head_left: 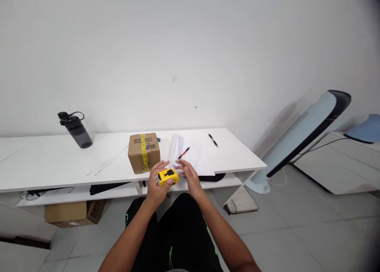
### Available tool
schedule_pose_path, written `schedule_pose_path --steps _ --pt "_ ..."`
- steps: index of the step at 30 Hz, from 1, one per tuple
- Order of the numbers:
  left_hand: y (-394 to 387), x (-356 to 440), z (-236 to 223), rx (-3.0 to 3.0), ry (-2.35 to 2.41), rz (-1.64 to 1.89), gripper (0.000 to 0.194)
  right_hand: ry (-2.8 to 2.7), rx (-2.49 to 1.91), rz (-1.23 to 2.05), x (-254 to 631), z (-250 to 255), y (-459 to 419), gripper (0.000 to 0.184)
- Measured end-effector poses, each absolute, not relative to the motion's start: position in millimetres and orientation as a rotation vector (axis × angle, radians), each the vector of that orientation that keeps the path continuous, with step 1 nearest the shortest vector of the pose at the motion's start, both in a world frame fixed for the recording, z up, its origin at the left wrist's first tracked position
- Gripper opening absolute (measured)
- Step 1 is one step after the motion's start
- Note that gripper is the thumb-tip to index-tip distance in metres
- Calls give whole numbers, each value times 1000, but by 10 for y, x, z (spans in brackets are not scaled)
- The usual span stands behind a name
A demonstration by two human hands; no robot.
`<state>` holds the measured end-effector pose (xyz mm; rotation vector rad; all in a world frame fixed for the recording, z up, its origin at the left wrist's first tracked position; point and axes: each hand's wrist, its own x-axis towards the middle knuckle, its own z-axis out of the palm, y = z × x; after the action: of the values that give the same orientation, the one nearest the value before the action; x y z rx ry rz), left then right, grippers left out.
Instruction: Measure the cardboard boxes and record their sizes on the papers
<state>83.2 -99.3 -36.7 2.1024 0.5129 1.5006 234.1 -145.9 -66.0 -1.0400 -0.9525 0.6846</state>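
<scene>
My left hand (157, 188) is closed around a yellow tape measure (168, 177) with a black button on top, held just in front of the table's edge. The tape's metal end shows at its left side. Beside it, my right hand (190, 177) has its fingers apart and holds nothing; its fingertips are close to the tape measure. Behind my hands a small cardboard box (136, 155) with yellow tape stands on the table. A red pen (184, 152) lies on white papers (194, 155) just beyond my right hand.
On the white table (109, 161) a dark water bottle (77, 131) stands at the left, and a black pen (213, 140) lies at the right. A larger carton (67, 214) sits below. A tall light-blue panel with a black edge (299, 133) leans at the right.
</scene>
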Motion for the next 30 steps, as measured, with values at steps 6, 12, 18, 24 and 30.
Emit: schedule_pose_path --steps 6,12,18,24,30 --pt "-1107 915 -8 2300 454 1092 72 -649 -730 949 1797 -601 -1877 58" --pt "-461 1434 -140 2575 524 697 68 -317 -891 970 2051 -848 -2332 53" --pt "84 1803 -646 2637 1113 320 64 18 -1061 1070 1998 -1485 -3076 48" --pt "-157 1646 -909 2711 1162 406 57 -58 -1232 1051 2061 -1621 -3137 54" --pt "-646 1437 -989 2685 1260 495 54 -342 -1042 1044 2261 -1222 -2688 56"
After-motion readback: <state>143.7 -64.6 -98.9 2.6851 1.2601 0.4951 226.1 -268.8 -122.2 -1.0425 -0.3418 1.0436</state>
